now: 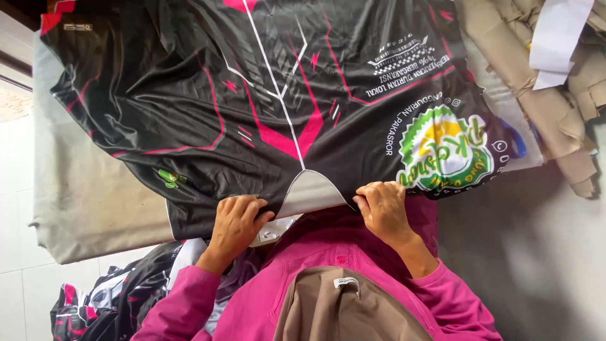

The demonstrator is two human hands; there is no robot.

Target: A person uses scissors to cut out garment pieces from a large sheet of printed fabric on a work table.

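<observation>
A black sports jersey [252, 95] with pink and white lines and a round green-and-yellow emblem lies spread over a padded grey board [82, 196]. My left hand [237, 224] grips the jersey's near edge at the neck opening. On the other side of the white inner collar flap [312, 192], my right hand [382, 208] pinches the same near edge. Both arms wear pink sleeves.
A pile of beige cloth [562, 95] with a white strip lies at the right. Something blue [517, 142] peeks from under the jersey's right edge. More black-and-pink garments [107, 303] are heaped on the floor at lower left. White tiles are at the left.
</observation>
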